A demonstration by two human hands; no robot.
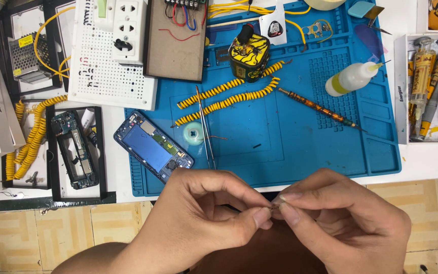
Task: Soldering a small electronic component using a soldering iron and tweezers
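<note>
At the lower middle of the frame the left hand [206,218] and right hand [340,223] both pinch 1 thin wire [275,204] between thumb and fingertips; best kept short and taut, I judge, just below the blue mat [330,147].

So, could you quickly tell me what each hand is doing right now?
Left hand: fingers pinched on a tiny part.
Right hand: pinching the same part.
</note>
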